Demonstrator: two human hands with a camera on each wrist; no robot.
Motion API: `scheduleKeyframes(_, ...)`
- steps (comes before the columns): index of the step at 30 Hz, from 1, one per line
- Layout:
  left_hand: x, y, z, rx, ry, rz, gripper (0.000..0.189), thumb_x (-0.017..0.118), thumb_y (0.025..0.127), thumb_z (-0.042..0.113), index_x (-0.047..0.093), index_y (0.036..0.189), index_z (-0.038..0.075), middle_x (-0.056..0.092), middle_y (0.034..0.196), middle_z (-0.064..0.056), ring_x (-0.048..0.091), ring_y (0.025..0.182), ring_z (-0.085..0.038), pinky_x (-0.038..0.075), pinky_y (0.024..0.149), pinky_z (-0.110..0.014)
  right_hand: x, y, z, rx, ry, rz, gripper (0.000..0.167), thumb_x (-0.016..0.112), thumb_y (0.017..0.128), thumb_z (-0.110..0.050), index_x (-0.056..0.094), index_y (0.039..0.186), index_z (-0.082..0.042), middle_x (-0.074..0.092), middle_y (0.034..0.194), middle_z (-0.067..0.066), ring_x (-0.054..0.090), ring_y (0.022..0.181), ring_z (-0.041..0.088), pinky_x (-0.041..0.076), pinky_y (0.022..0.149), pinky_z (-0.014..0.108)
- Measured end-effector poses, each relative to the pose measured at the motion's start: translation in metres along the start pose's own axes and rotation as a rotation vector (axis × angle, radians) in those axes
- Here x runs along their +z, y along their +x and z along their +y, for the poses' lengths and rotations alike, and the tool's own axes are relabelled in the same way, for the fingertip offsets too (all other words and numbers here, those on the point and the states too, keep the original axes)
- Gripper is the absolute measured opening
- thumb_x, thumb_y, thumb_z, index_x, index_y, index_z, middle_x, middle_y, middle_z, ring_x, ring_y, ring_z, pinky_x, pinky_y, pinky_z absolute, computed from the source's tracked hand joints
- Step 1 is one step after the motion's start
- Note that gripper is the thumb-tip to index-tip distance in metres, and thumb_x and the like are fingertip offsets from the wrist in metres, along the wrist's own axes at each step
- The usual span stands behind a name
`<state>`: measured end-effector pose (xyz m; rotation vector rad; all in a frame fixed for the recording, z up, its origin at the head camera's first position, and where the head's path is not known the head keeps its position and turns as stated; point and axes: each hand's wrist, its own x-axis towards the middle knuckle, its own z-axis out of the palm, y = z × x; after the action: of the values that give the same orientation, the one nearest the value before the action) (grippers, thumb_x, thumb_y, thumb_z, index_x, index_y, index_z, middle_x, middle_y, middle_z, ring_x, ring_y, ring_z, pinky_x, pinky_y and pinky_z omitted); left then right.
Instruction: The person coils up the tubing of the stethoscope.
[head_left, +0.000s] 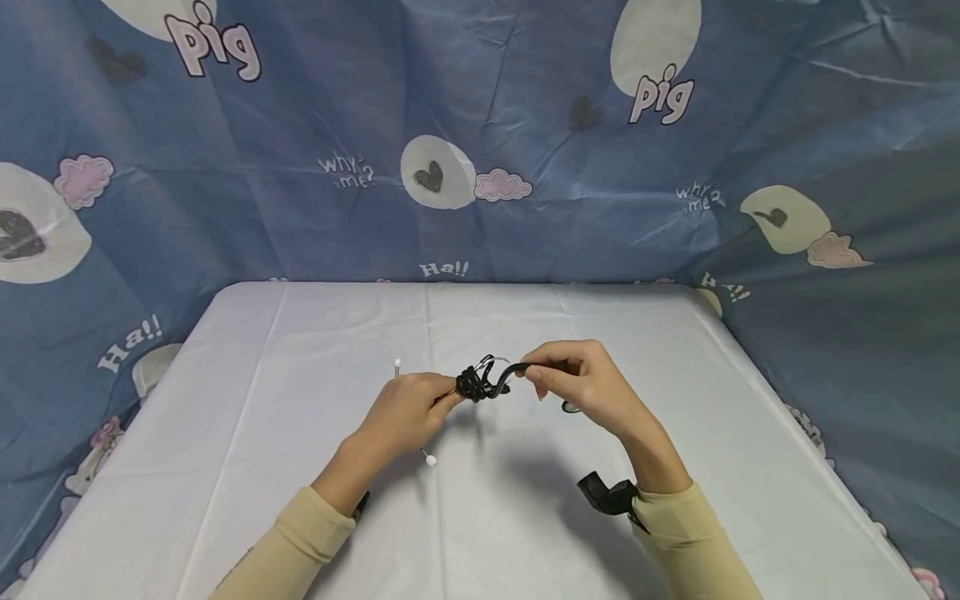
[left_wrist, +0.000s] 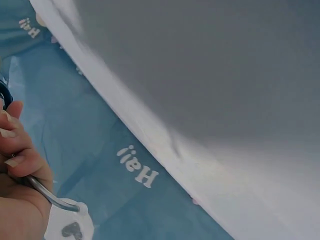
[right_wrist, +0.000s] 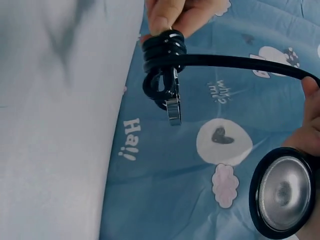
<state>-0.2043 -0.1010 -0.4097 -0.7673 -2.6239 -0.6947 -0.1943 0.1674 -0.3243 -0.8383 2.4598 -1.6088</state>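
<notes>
2 hands: L hand grips stethoscope by its metal ear tubes, white ear tips poking out far & near sides; R hand pinches the tube.
Stethoscope posn: betw. hands; shadow tells me it's held above tabletop.
Coil: touching L fingertips, just R of them; L hand nearer, R hand apart.
Long axis: approx. L–R, tube arching coil to R hand.
Disc: just beside R hand.
Edges: tabletop's far edge well beyond hands, backdrop cloth past that.
Room: I judge OK both sides; disc could snag.
</notes>
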Motion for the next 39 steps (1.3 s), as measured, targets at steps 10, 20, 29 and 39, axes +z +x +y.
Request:
scheduleKeyframes(10, 0.0, -0.004, 0.013, 0.11, -0.013, -0.017, 0.023, 0.068, 0.093, 0.026, 0.061, 0.072, 0.027, 0.055, 0.066, 0.017, 0.047, 0.06, -0.001, 0.04, 0.058, -0.022, 0.008, 0.029, -0.002, -0.009, -0.046, 0.114, 0.013, 0.064, 0.097, -0.021, 0.075, 0.098, -0.014, 0.062, 0.074, 0.005, 0.038, 0.055, 0.013, 0.031, 0.048, 0.025)
scheduleKeyframes(20, -0.002, -0.007, 0.016, 0.235, -0.081, -0.083, 0.01, 0.067, 0.095, 0.025, 0.073, 0.088, 0.022, 0.064, 0.077, 0.017, 0.052, 0.067, 0.001, 0.047, 0.065, -0.022, 0.017, 0.055, 0.014, 0.07, -0.066, 0.134, 0.016, 0.062, 0.099, -0.019, 0.075, 0.101, -0.01, 0.06, 0.077, 0.017, 0.041, 0.059, 0.017, 0.039, 0.062, 0.03)
scheduleKeyframes(29, -0.004, -0.008, 0.018, 0.284, -0.143, -0.092, 0.011, 0.066, 0.095, 0.023, 0.069, 0.084, 0.022, 0.057, 0.073, 0.015, 0.046, 0.064, 0.002, 0.041, 0.062, -0.017, 0.015, 0.063, 0.031, 0.12, -0.103, 0.138, 0.015, 0.062, 0.098, -0.018, 0.075, 0.099, -0.012, 0.061, 0.074, 0.009, 0.03, 0.045, 0.012, 0.03, 0.046, 0.026)
scheduleKeyframes(39, -0.007, -0.007, 0.023, 0.359, -0.241, -0.019, 0.008, 0.068, 0.094, 0.019, 0.073, 0.089, 0.023, 0.061, 0.075, 0.015, 0.046, 0.065, 0.003, 0.041, 0.062, -0.013, 0.009, 0.061, 0.055, 0.205, -0.06, 0.031, 0.017, 0.064, 0.097, -0.021, 0.076, 0.095, -0.009, 0.056, 0.069, 0.003, 0.047, 0.062, 0.019, 0.041, 0.063, 0.03)
